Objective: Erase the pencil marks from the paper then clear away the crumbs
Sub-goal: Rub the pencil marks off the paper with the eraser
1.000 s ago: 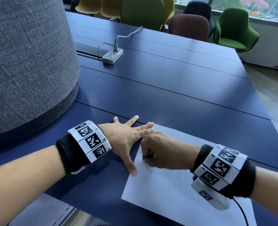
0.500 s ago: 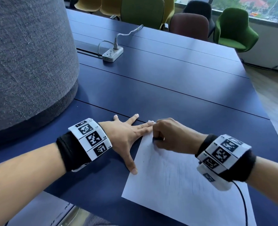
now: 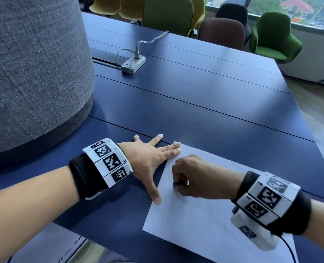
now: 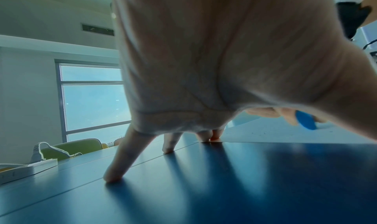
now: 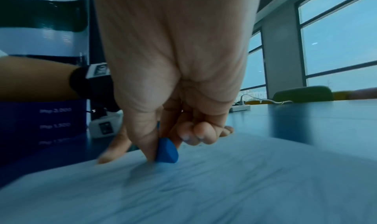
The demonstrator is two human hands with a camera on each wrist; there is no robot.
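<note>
A white sheet of paper (image 3: 205,221) with faint pencil marks lies on the dark blue table (image 3: 195,103). My left hand (image 3: 149,158) is spread flat, two fingertips (image 3: 177,146) pressing the sheet's far corner and the thumb on its left edge. My right hand (image 3: 193,177) pinches a blue eraser (image 5: 167,151) between thumb and fingers, its tip pressed on the paper near the left edge. The eraser (image 3: 175,184) shows only as a blue sliver in the head view and as a blue patch (image 4: 306,120) in the left wrist view.
A large grey fabric-covered cylinder (image 3: 32,69) stands on the table at the left. A white power strip (image 3: 133,63) with a cable lies farther back. Coloured chairs (image 3: 271,37) line the far edge. The table's right edge drops to wooden floor.
My right hand went up to the sheet's far corner with the eraser, then came back toward me along the left edge. The left hand stayed planted.
</note>
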